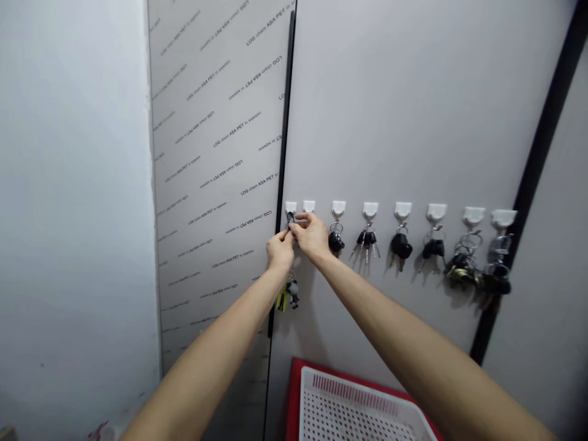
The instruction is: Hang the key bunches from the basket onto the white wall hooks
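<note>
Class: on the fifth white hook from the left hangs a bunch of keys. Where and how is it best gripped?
Probably by the black key heads, pinched side to side, coming from the front and slightly below. They look the bulkiest part, hang beneath the hook, and have gaps to the neighbouring bunches on both sides. The blades below look thinner.

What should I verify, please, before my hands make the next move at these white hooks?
1. Left hand and right hand together at the leftmost hook: ok.
2. Dark piece between the hands seated on that hook: cannot tell; the contact is too small to see.
3. Firm grip on the dark piece: cannot tell.
4. Second hook fully visible: not ok; the right hand blocks its lower part.
5. Six key sets to the right hanging below hooks: ok.
6. White basket below apart from the hands: ok.
</note>
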The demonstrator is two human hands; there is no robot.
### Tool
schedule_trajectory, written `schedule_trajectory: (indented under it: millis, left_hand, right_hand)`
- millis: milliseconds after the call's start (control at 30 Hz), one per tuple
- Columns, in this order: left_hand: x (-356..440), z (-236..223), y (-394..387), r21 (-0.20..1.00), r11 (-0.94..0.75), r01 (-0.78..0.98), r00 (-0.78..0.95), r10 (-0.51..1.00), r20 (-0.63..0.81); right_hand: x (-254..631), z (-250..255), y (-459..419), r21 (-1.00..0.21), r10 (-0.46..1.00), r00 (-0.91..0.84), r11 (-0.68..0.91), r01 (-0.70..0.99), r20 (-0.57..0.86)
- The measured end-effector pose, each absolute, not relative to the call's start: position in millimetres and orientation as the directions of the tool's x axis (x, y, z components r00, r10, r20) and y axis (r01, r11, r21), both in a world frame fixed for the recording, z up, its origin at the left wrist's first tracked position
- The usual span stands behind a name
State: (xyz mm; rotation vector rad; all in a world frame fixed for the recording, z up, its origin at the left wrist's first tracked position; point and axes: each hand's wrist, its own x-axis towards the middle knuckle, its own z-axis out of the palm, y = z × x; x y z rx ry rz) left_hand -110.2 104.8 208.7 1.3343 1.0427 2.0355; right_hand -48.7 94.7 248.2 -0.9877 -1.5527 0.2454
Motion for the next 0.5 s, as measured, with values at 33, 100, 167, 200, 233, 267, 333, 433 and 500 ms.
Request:
schedule_trajectory:
  millis: [33,100,167,200,233,267,333,433,500]
  left_hand:
    - [-109.3,208.3,105.8,0.808,-0.589,-0.017,-0.404,0.743,0.533]
    - [-107.6,206.2,107.2,0.826,-0.562,-0.047,-0.405,0.766,0.499]
    - [-106.7,202.2,108.0,0.859,-0.512,-0.006,-0.408,0.785,0.465]
    - [-106.8,199.7,108.1,0.875,-0.481,0.051,-0.413,0.788,0.457]
    - [-107.4,197.1,108.0,0.884,-0.452,0.117,-0.416,0.786,0.457]
    - [-108.3,194.5,107.7,0.885,-0.429,0.181,-0.417,0.782,0.464]
    - [-111.2,189.7,106.1,0.875,-0.4,0.272,-0.405,0.777,0.481]
    - [-115.9,183.9,100.2,0.86,-0.389,0.331,-0.358,0.791,0.496]
    - [-117.8,180.8,93.8,0.845,-0.389,0.366,-0.322,0.799,0.508]
  right_hand:
    - [-49.1,249.0,94.9,-0.643,0.698,0.076,0.604,0.472,0.712]
    - [-49.6,249.4,95.8,-0.603,0.692,0.053,0.585,0.543,0.72]
    - [-49.9,247.6,97.0,-0.55,0.691,0.014,0.562,0.618,0.723]
    - [-49.8,246.0,97.4,-0.528,0.696,-0.004,0.548,0.649,0.718]
    - [-49.7,244.0,97.5,-0.512,0.705,-0.019,0.534,0.672,0.709]
    - [-49.4,241.7,97.1,-0.503,0.713,-0.031,0.523,0.688,0.7]
    - [-48.2,236.4,94.7,-0.49,0.723,-0.052,0.517,0.702,0.689]
    - [-44.3,226.4,86.7,-0.473,0.723,-0.085,0.531,0.703,0.685]
    - [-39.8,217.6,79.5,-0.459,0.719,-0.1,0.538,0.707,0.688]
